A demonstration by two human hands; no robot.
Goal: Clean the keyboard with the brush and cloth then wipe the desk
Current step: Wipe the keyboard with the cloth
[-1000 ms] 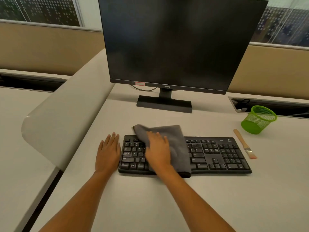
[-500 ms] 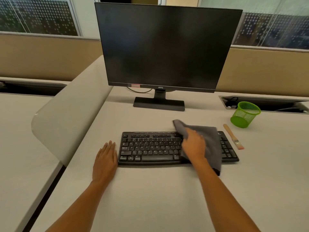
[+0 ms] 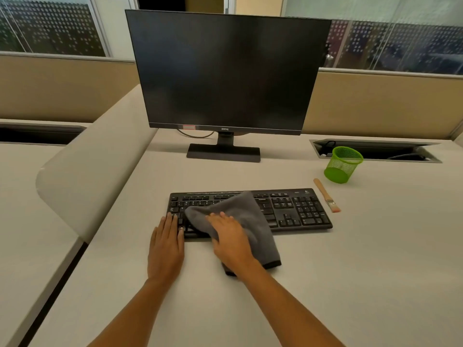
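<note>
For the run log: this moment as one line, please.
step: wiping keyboard | right hand: flat on grey cloth over keys | left hand: flat, touching keyboard's left end | brush: on desk, right of keyboard

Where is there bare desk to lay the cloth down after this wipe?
Bare desk: the patch right of the brush and in front of the keyboard's right half; also the strip between keyboard and monitor base. Crowded: the keyboard's left end, where left hand, right hand and grey cloth lie, and the corner by the green mesh cup.
</note>
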